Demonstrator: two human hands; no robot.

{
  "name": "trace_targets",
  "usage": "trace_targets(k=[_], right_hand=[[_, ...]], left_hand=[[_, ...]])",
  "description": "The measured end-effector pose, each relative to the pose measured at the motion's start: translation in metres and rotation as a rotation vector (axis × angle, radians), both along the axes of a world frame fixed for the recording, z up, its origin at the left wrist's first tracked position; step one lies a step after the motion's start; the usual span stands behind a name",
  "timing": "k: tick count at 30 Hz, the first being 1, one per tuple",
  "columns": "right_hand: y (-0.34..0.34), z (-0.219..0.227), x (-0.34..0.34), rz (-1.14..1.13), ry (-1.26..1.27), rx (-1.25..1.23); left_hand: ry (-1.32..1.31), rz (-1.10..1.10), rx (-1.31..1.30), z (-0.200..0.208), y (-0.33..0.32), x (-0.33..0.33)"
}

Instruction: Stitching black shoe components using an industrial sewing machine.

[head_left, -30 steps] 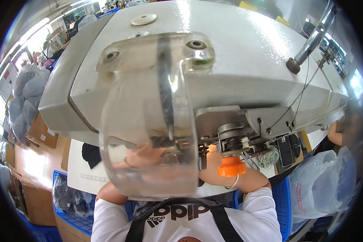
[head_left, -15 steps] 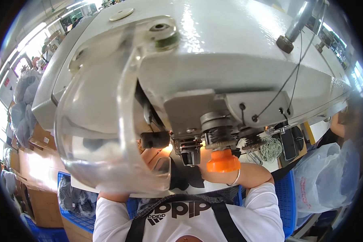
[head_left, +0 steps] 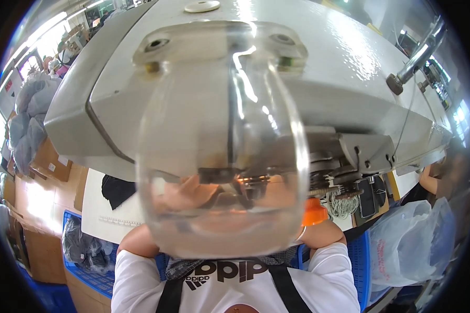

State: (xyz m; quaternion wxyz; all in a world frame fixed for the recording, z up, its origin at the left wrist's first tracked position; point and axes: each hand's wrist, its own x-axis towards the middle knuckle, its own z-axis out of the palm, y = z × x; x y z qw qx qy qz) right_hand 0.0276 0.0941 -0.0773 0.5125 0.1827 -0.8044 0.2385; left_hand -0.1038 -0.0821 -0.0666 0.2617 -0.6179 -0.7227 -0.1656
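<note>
A pale sewing machine (head_left: pixel 318 104) fills the upper view, its clear plastic guard (head_left: pixel 222 130) standing in front of the needle area. Through the guard, bent and blurred, I see my left hand (head_left: pixel 189 192) left of the dark presser parts (head_left: pixel 219 175). My right hand (head_left: pixel 281 192) is on the other side of them, near the orange knob (head_left: pixel 314 211). Between the two hands lies a dark patch that looks like black cloth (head_left: pixel 227 201). The guard smears the fingers, so their grip on the cloth does not show.
Another black cloth piece (head_left: pixel 117 192) lies on the white table (head_left: pixel 96 208) at left, near a ruler strip (head_left: pixel 119 221). On the right are a coil of pale cord (head_left: pixel 343 207), a phone (head_left: pixel 369 197) and a plastic bag (head_left: pixel 410 245). Blue baskets (head_left: pixel 83 275) flank my lap.
My viewpoint has shifted, so the guard now sits mid-view, covering both hands and the needle area. The black cloth piece and ruler at left have come into sight.
</note>
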Motion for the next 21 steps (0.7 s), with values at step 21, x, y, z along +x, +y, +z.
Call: trace_targets(k=[21], right_hand=[[0.014,0.004,0.017,-0.180,-0.537,0.279]], left_hand=[[-0.031,-0.265,0.177,-0.001,0.008,-0.015]])
